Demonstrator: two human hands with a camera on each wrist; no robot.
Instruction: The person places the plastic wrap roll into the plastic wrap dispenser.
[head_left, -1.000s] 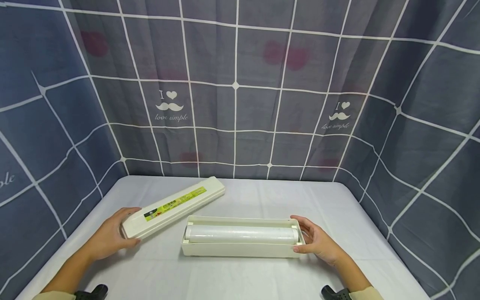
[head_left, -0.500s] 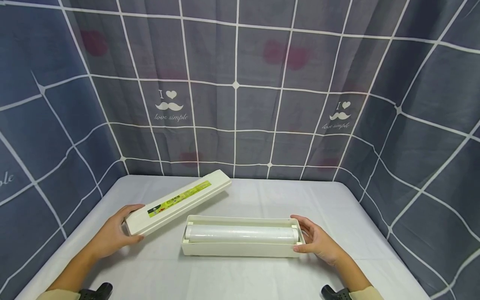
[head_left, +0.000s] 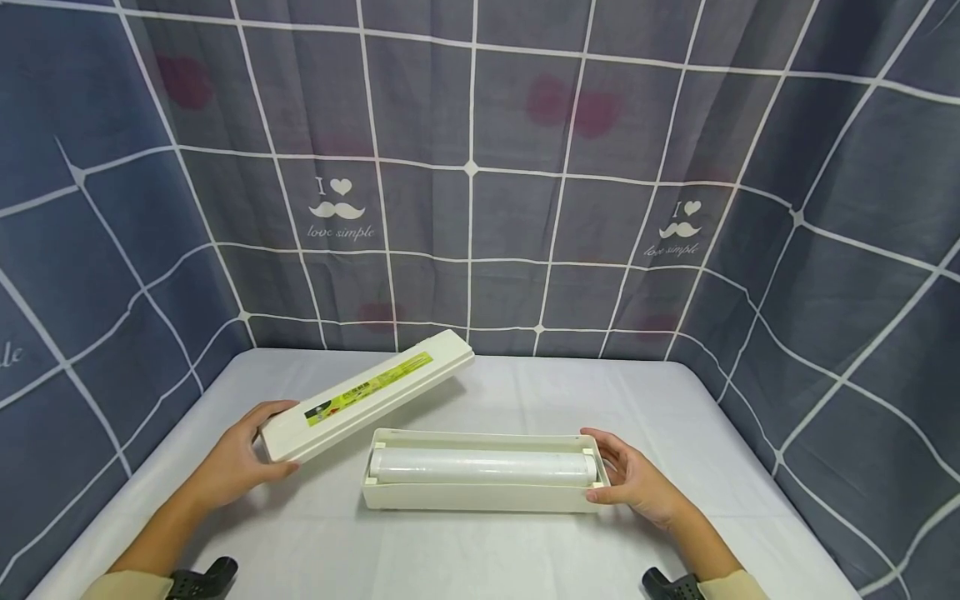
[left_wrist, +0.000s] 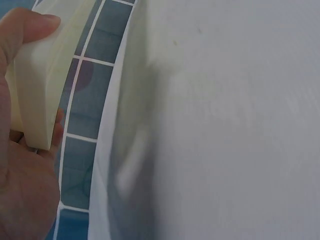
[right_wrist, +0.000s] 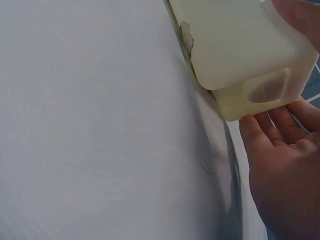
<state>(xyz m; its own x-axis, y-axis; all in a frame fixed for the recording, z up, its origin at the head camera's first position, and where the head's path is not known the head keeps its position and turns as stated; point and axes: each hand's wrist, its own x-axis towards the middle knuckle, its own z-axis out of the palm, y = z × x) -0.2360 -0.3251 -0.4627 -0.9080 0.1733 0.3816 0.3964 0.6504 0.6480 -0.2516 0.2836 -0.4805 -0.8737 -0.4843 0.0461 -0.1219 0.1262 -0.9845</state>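
Note:
My left hand (head_left: 243,454) grips the near left end of a long cream lid (head_left: 367,396) with a green label, fingers behind and thumb in front. The lid is tilted, its far right end raised above the table and its shadow below. In the left wrist view, the thumb presses one side of the lid (left_wrist: 37,85). My right hand (head_left: 637,483) holds the right end of a cream plastic-wrap box (head_left: 480,498), thumb at the front wall and fingers behind. Inside the box lies a roll of clear plastic wrap (head_left: 483,466). The right wrist view shows the box's end (right_wrist: 250,50) between thumb and fingers.
A white cloth covers the table (head_left: 480,554). Dark blue-grey curtains (head_left: 510,217) with white grid lines rise behind it and on both sides. Black wrist devices (head_left: 202,579) sit at the sleeve cuffs.
My left hand has carried the lid a little right and away from me, raising its far end. The box and right hand have stayed in place.

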